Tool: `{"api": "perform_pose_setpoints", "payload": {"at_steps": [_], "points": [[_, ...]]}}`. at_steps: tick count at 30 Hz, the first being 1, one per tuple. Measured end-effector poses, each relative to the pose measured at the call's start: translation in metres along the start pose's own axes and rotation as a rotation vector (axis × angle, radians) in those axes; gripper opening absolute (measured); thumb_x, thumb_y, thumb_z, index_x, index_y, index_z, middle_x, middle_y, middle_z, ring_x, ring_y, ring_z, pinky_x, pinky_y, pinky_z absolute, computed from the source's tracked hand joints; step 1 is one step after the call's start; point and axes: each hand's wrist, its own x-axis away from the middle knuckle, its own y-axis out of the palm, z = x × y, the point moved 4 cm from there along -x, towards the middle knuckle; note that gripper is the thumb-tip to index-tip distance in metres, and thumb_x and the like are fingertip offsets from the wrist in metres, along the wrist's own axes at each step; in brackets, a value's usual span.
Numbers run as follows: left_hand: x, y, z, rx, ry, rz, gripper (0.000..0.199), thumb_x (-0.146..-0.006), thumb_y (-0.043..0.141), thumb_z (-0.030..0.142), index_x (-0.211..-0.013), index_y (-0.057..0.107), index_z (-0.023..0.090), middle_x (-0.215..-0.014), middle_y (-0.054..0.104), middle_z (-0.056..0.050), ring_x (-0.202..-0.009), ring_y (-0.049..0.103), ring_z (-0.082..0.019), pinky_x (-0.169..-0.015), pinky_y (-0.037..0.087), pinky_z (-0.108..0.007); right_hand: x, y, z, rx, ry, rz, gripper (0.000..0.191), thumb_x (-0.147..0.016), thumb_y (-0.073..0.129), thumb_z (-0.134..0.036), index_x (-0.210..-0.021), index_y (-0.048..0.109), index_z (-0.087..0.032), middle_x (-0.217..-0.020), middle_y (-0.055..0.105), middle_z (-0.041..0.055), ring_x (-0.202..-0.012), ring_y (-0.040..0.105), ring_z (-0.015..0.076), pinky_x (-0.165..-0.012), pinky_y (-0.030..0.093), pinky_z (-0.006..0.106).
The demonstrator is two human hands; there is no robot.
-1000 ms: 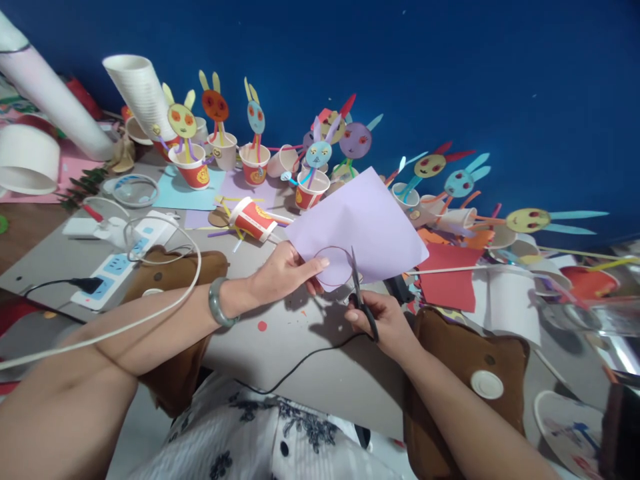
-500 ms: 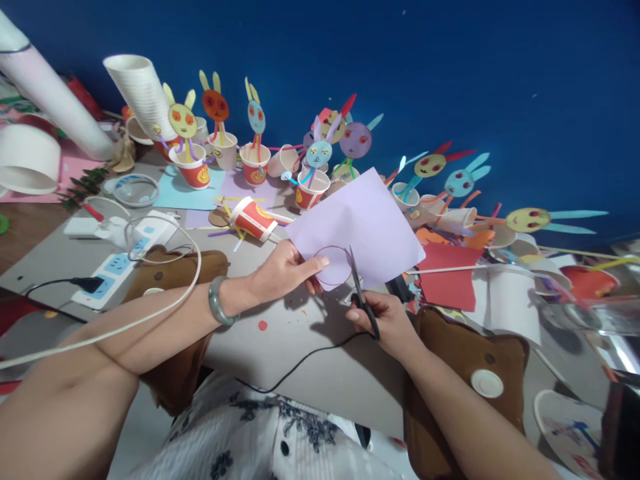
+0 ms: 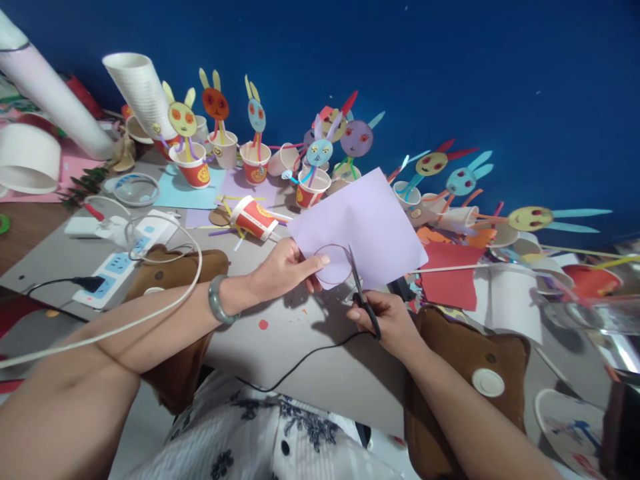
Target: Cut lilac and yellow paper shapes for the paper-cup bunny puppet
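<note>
A sheet of light purple paper (image 3: pixel 383 223) is pinched at its lower left corner by my left hand (image 3: pixel 287 268), thumb on top. A circle outline (image 3: pixel 334 265) is drawn on it beside the thumb. My right hand (image 3: pixel 390 321) is closed around the black handles of a pair of scissors (image 3: pixel 359 279). Their blades lie at the right side of the drawn circle, on the paper's lower edge. Beyond my left hand a red paper cup (image 3: pixel 254 219) lies on its side among coloured strips.
Paper cups with rabbit figures, such as a blue-faced one (image 3: pixel 320 153), line the back by the blue wall. A power strip (image 3: pixel 117 263) and white cable lie left. Brown cushions (image 3: pixel 467 380) lie under my forearms. Red paper (image 3: pixel 450 277) is at right.
Almost nothing differs. The view has shifted very slightly; the scissors and paper keep nearly the same place relative to each other.
</note>
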Motion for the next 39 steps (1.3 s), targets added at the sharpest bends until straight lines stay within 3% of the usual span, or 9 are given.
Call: {"api": "perform_pose_setpoints", "payload": {"at_steps": [11, 23, 39], "points": [[0.0002, -0.0013, -0.0091, -0.01, 0.011, -0.018, 0.033, -0.084, 0.069, 0.041, -0.073, 0.066, 0.01, -0.057, 0.068, -0.004, -0.044, 0.061, -0.01, -0.043, 0.05, -0.017, -0.0015, 0.0003, 0.0008, 0.006, 0.003, 0.005, 0.053, -0.059, 0.085, -0.059, -0.053, 0.052, -0.018, -0.043, 0.047, -0.0042, -0.045, 0.037, 0.0085, -0.046, 0.028, 0.025], [0.0019, -0.0009, -0.0012, -0.089, -0.013, -0.001, 0.036, -0.085, 0.069, 0.036, -0.059, 0.062, 0.011, -0.047, 0.062, -0.001, -0.037, 0.052, -0.005, -0.038, 0.039, -0.013, -0.0012, 0.0011, -0.0002, 0.044, -0.025, -0.021, 0.048, -0.065, 0.081, -0.056, -0.057, 0.054, -0.018, -0.048, 0.042, -0.0051, -0.048, 0.034, 0.0084, -0.046, 0.027, 0.025], [0.0007, -0.0035, -0.0068, -0.126, -0.04, -0.022, 0.037, -0.084, 0.069, 0.04, -0.062, 0.063, 0.011, -0.048, 0.061, -0.002, -0.038, 0.052, -0.006, -0.037, 0.039, -0.015, 0.0004, -0.0013, -0.0036, 0.097, 0.021, -0.05, 0.053, -0.064, 0.081, -0.06, -0.051, 0.053, -0.017, -0.046, 0.043, -0.0038, -0.047, 0.033, 0.0083, -0.047, 0.023, 0.026]]}}
